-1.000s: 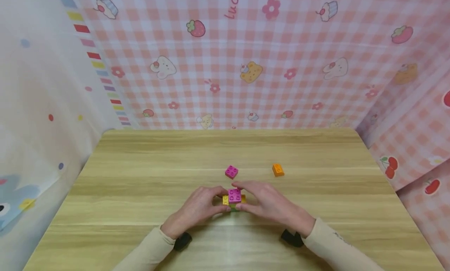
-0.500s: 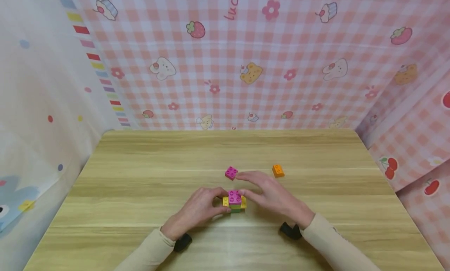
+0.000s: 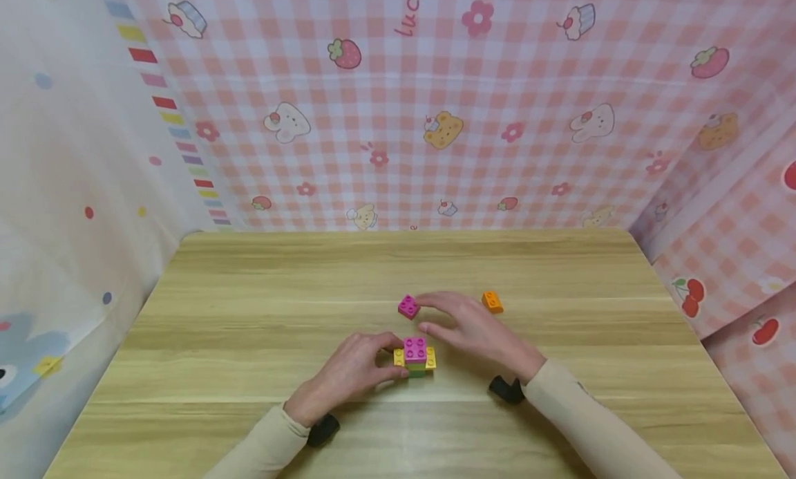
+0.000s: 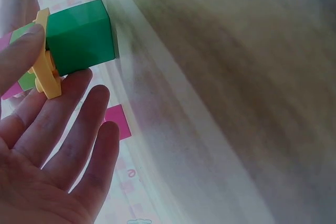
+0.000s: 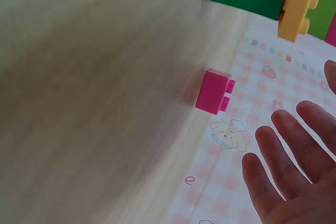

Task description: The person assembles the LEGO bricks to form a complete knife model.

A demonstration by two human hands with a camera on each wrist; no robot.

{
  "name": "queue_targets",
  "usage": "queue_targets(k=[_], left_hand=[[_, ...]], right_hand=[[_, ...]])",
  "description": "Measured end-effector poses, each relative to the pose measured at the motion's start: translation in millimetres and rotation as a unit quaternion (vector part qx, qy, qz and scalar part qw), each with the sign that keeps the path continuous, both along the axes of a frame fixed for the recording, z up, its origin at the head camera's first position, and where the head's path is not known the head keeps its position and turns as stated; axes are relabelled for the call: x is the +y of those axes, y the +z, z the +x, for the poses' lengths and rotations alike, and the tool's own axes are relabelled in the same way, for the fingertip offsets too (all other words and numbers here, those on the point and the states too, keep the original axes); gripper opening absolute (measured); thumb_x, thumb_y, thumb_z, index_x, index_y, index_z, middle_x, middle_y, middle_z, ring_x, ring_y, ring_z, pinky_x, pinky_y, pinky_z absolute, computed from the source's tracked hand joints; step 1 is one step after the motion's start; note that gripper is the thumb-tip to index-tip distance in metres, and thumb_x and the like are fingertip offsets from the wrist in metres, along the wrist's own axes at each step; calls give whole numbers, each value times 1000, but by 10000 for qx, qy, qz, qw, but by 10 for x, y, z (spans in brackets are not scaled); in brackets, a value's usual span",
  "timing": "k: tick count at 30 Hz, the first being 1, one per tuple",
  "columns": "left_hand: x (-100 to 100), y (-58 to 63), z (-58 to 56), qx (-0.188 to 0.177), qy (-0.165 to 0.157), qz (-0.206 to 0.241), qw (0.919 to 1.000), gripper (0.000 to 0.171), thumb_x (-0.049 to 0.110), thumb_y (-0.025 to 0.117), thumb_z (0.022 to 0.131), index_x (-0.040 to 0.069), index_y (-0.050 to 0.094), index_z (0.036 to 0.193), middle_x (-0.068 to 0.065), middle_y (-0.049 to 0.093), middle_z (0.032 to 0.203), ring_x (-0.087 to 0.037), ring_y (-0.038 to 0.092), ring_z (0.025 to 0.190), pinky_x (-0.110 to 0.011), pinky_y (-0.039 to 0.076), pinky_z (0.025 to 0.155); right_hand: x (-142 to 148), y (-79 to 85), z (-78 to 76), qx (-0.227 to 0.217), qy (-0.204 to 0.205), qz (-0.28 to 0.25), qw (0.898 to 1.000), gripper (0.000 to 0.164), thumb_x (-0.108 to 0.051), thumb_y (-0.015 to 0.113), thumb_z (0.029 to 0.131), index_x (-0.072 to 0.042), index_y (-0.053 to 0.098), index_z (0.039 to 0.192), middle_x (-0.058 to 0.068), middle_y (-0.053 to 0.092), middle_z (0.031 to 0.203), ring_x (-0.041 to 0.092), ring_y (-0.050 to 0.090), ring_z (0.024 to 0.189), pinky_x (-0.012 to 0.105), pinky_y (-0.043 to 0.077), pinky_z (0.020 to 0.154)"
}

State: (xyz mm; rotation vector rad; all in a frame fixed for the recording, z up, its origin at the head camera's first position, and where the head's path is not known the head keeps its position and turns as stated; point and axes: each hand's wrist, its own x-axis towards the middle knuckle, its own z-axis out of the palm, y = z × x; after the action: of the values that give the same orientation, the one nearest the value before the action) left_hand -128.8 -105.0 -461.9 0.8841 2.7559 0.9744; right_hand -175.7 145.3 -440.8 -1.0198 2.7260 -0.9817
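Note:
My left hand (image 3: 349,372) pinches a stack of toy building bricks (image 3: 415,350) between thumb and fingers. From the bottom up, the left wrist view shows a dark green brick (image 4: 81,38), a yellow plate (image 4: 49,82) jutting out at the sides, a light green brick and a pink top brick. My right hand (image 3: 471,328) is held over the table with its fingers spread and nothing in them. In the head view its index fingertip overlaps the edge of a loose magenta brick (image 3: 408,307); this brick (image 5: 213,92) lies studs up beyond the stack.
An orange sloped brick (image 3: 492,302) lies on the wooden table (image 3: 280,278), to the right of the magenta one. Pink checked cloth (image 3: 385,85) hangs along the table's back edge. Black wrist devices (image 3: 506,390) show below both forearms.
My right hand has let go of the stack and moved up and away to the magenta brick. My left hand keeps hold of the stack in the same place.

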Motion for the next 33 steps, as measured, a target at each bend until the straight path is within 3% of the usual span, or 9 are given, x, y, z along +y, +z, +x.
queue_targets(k=[10,22,33], left_hand=[[0,1,-8,-19,13,-49,10000,32,29,85,87,11,74,111,-5,78,107,-19,73,96,-36,58,83],[-5,1,-7,18,-7,-56,10000,32,30,85,86,12,74,111,-4,78,107,-18,73,95,-35,58,83],[-4,5,1,22,3,-78,10000,34,30,85,87,10,74,112,-5,78,108,-18,73,96,-36,58,84]], right_hand=[[-114,-34,-174,-9,40,443,9990,46,-38,66,103,-14,63,142,8,59,148,29,54,137,53,43,113],[-260,-93,-375,17,86,1058,9943,51,-41,67,102,-14,61,144,6,61,145,25,54,137,46,42,115],[-331,-153,-462,-298,96,1278,9913,45,-37,68,102,-13,64,140,4,67,134,19,62,122,40,50,107]])
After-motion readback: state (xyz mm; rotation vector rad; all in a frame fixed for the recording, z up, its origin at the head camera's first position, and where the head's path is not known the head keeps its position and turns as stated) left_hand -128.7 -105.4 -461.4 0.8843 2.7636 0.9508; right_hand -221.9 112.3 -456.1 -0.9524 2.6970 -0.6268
